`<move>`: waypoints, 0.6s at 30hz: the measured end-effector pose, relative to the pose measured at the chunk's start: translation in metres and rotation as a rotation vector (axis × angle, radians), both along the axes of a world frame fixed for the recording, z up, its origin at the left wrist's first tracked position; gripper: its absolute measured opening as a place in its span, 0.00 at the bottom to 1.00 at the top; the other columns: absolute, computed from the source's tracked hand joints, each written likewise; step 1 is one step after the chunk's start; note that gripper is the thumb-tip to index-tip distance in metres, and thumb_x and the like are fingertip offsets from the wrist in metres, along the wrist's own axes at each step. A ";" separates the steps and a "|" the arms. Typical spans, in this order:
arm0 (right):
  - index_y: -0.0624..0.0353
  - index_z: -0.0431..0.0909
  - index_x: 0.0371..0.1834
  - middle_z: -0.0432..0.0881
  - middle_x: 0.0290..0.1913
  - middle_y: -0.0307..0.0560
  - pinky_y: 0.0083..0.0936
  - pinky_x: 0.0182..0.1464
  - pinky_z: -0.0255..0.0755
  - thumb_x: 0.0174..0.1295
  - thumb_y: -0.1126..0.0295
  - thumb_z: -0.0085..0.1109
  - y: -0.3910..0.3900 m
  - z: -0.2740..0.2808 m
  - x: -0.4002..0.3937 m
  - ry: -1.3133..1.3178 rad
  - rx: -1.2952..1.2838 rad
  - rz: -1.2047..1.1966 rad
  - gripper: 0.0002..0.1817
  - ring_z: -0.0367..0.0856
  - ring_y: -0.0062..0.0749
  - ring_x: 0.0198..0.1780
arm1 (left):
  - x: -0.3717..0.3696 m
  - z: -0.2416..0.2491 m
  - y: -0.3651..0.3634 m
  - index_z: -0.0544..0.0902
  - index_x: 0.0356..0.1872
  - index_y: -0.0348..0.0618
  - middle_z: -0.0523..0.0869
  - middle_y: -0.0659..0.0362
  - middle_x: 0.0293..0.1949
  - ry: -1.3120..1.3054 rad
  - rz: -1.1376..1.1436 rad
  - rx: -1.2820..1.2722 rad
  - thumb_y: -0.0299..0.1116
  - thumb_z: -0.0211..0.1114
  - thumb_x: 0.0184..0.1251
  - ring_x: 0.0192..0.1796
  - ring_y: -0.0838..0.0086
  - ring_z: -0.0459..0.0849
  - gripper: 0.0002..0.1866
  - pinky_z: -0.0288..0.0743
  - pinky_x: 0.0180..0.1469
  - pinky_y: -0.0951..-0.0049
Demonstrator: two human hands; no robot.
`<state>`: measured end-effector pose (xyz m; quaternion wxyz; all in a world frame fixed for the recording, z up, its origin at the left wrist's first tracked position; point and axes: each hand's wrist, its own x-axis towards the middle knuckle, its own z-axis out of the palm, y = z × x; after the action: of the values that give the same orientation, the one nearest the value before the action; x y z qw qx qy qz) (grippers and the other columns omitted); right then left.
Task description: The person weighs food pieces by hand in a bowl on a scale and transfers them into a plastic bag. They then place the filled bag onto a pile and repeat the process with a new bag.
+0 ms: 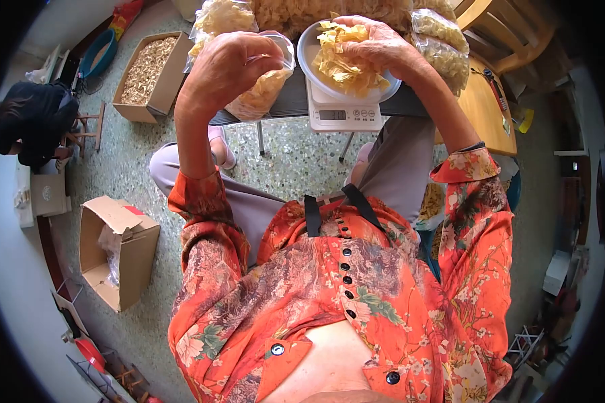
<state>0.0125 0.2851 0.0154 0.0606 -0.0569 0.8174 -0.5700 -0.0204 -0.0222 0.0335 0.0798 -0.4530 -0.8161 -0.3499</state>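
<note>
My left hand [232, 67] pinches the rim of a clear plastic bag [261, 94], which holds some pale yellow dried flakes. In the bowl, my right hand [380, 47] curls over a clump of dried flakes [346, 67]; its fingertips are partly hidden by them. The round whitish bowl [388, 91] rests on a white digital kitchen scale [346, 121], whose small display is lit with digits. Both stand at the near edge of a dark table [290, 107].
Filled bags [223, 19] and a big heap of flakes [289, 15] lie behind. A wooden chair [504, 30] is at right. On the floor at left are a carton of dried pieces [148, 70] and an open carton [138, 248]. Another person [37, 114] bends at far left.
</note>
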 end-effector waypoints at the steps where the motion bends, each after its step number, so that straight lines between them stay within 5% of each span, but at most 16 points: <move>1: 0.59 0.72 0.73 0.85 0.58 0.41 0.24 0.61 0.79 0.62 0.65 0.77 0.000 0.002 0.000 0.003 0.001 -0.001 0.37 0.84 0.24 0.55 | 0.000 0.001 0.000 0.92 0.38 0.43 0.91 0.47 0.38 -0.026 0.003 -0.017 0.36 0.74 0.62 0.42 0.54 0.90 0.09 0.81 0.46 0.61; 4: 0.58 0.71 0.75 0.84 0.59 0.42 0.24 0.60 0.79 0.62 0.64 0.77 0.000 0.012 0.003 -0.042 0.044 0.006 0.38 0.84 0.24 0.56 | 0.000 -0.001 0.000 0.92 0.38 0.43 0.91 0.47 0.38 0.001 -0.005 -0.005 0.36 0.74 0.62 0.42 0.54 0.90 0.09 0.81 0.47 0.61; 6: 0.53 0.71 0.76 0.85 0.58 0.49 0.38 0.53 0.85 0.58 0.58 0.79 -0.001 0.017 0.005 -0.100 0.146 -0.013 0.42 0.85 0.34 0.56 | 0.000 -0.001 -0.001 0.92 0.38 0.43 0.91 0.47 0.37 -0.013 0.002 -0.010 0.36 0.74 0.62 0.42 0.54 0.90 0.09 0.81 0.46 0.61; 9: 0.52 0.70 0.77 0.83 0.61 0.44 0.30 0.51 0.85 0.59 0.54 0.79 -0.002 0.030 0.011 -0.138 0.264 -0.006 0.42 0.83 0.28 0.59 | -0.001 -0.002 -0.001 0.92 0.37 0.43 0.90 0.47 0.36 -0.012 -0.001 0.008 0.35 0.74 0.62 0.40 0.54 0.90 0.08 0.81 0.46 0.60; 15: 0.48 0.71 0.76 0.80 0.65 0.49 0.33 0.47 0.86 0.58 0.47 0.77 0.005 0.044 0.015 -0.098 0.378 -0.042 0.43 0.83 0.34 0.59 | 0.000 0.000 -0.001 0.91 0.38 0.40 0.91 0.50 0.37 -0.020 0.002 -0.032 0.33 0.74 0.64 0.40 0.60 0.90 0.08 0.81 0.46 0.64; 16: 0.53 0.80 0.67 0.86 0.56 0.45 0.26 0.46 0.84 0.64 0.53 0.74 0.003 0.049 0.020 -0.072 0.371 -0.103 0.30 0.85 0.27 0.53 | 0.000 0.000 -0.002 0.91 0.40 0.39 0.91 0.52 0.37 -0.002 -0.012 -0.057 0.33 0.74 0.65 0.40 0.64 0.90 0.09 0.81 0.47 0.67; 18: 0.57 0.81 0.63 0.87 0.52 0.44 0.25 0.48 0.82 0.65 0.60 0.73 0.007 0.072 0.033 -0.135 0.244 -0.085 0.25 0.85 0.26 0.50 | -0.003 -0.003 0.001 0.91 0.40 0.38 0.91 0.52 0.37 0.010 -0.015 -0.043 0.33 0.74 0.66 0.40 0.64 0.90 0.09 0.81 0.47 0.67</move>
<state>0.0454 0.2920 0.0877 0.0979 0.0243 0.8764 -0.4709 -0.0236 -0.0214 0.0308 0.0715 -0.4625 -0.8196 -0.3304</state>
